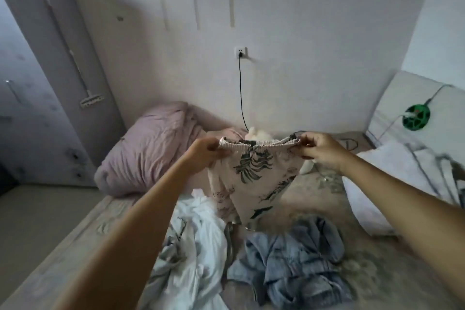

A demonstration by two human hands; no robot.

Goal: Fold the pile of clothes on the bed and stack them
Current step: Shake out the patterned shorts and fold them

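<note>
Both bare forearms stretched forward from the lower corners and converging toward mid-frame. Left hand (pixel 204 152) raised at the end of a long, straight left arm, back of the hand to the camera, fingers curled around one end of the elastic waistband of the leaf-print shorts (pixel 254 176). Right hand (pixel 319 148) level with it and well apart, wrist slightly bent, knuckles up — thumb and fingers pinching the opposite end of the waistband. Waistband pulled taut between the two grips, garment hanging below. Fingertips of the left hand hidden behind the fabric.
</note>
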